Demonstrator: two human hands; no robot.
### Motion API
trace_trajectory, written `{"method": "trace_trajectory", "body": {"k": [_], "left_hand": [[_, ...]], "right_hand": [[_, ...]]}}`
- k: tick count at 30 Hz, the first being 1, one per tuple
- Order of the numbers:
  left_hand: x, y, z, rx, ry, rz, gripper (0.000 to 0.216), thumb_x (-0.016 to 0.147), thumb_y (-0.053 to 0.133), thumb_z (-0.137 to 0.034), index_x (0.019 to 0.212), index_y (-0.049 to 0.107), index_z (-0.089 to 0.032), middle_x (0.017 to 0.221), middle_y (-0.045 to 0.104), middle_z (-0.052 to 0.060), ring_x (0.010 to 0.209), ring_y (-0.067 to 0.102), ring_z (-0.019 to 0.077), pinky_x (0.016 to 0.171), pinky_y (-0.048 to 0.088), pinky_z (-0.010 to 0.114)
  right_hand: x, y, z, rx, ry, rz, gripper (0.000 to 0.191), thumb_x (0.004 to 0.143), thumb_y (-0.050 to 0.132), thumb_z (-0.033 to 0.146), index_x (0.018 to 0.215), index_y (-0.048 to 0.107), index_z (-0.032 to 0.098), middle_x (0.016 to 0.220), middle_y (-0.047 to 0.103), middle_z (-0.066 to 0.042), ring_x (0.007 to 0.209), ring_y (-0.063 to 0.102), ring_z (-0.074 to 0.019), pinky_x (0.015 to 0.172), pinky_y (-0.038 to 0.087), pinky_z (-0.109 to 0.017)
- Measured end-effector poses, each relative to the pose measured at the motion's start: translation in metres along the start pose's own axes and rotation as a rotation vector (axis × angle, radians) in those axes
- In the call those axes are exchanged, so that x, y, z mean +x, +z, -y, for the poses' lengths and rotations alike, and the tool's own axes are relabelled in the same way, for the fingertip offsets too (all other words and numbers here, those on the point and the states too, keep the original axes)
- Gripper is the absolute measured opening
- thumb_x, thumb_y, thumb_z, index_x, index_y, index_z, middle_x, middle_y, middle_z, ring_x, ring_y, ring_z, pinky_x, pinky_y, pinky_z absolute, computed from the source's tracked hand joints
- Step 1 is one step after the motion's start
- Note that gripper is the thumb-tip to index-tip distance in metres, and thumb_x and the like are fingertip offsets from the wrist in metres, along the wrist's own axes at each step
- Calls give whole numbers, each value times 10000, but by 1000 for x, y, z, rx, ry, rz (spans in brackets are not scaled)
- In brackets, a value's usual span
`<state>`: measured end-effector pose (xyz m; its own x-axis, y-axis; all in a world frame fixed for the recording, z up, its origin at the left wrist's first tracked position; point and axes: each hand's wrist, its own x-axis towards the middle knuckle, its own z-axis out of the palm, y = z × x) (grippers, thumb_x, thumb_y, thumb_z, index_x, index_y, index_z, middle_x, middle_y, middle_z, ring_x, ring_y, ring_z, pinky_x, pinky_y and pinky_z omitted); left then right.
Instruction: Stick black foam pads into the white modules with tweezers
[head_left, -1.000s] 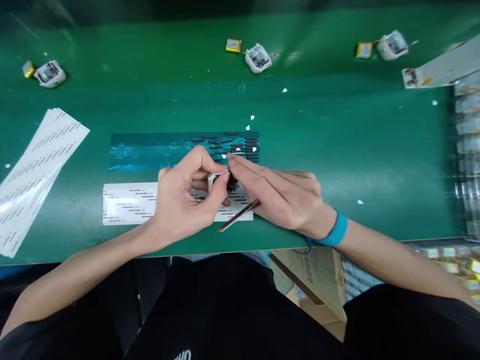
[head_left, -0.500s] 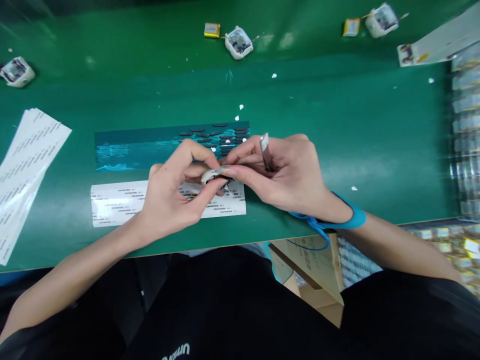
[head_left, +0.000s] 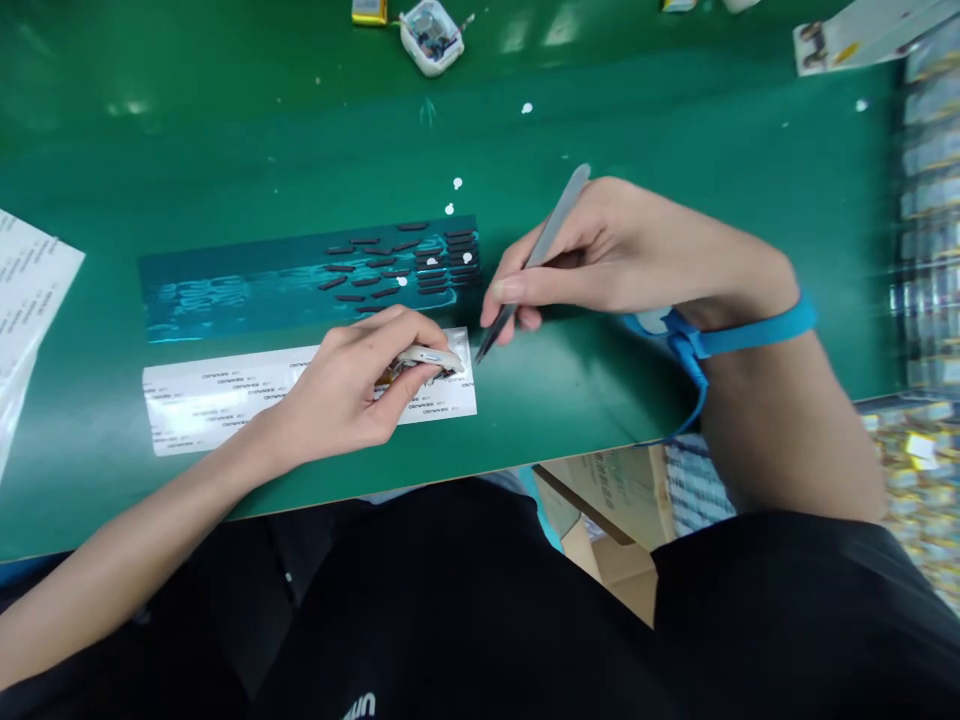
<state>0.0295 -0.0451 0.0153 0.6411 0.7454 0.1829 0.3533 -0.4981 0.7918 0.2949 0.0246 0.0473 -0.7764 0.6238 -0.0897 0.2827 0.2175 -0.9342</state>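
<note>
My left hand (head_left: pixel 358 385) is closed around a small white device housing (head_left: pixel 430 357), held just above a white label strip (head_left: pixel 202 400) on the green mat. My right hand (head_left: pixel 622 250) grips grey tweezers (head_left: pixel 534 258) like a pen, their tip pointing down beside the strip's right end, close to the housing. Behind both hands lies a blue backing sheet (head_left: pixel 247 285) carrying several small black oval pads (head_left: pixel 405 260) at its right end. A blue strap (head_left: pixel 720 335) circles my right wrist.
Another white housing (head_left: pixel 430 36) with a yellow battery (head_left: pixel 370 11) sits at the far edge. A stack of white label sheets (head_left: pixel 26 290) lies at the left. Trays of parts (head_left: pixel 926 230) line the right side. A cardboard box (head_left: pixel 600 520) stands below the table's front edge.
My right hand let go of the housing, lifted away to the right and turned the tweezers tip-down. My left hand kept the housing and lowered it onto the label strip. The view shifted downward.
</note>
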Motion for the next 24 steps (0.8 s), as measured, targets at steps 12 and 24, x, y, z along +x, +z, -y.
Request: {"method": "trace_trajectory", "body": {"k": [12,24], "left_hand": [[1,3,0,18,20,-47,114,994,595,-138,1047,673,-203,1017,798,49,896,758,182,694,566,256],[0,1,-8,-29,45,-157,137,971,689,-117,1057,736,-214,1001,831,9,737,749,120,581,542,202]], "right_hand": [[5,13,-12,167,93,156,336,1022,723,479,810,840,247,795,825,-1,656,772,-132,577,633,-208],[10,13,-7,532,-16,-199,363,894,862,541,816,772,198,734,806,-30,556,733,-158,489,601,-229]]}}
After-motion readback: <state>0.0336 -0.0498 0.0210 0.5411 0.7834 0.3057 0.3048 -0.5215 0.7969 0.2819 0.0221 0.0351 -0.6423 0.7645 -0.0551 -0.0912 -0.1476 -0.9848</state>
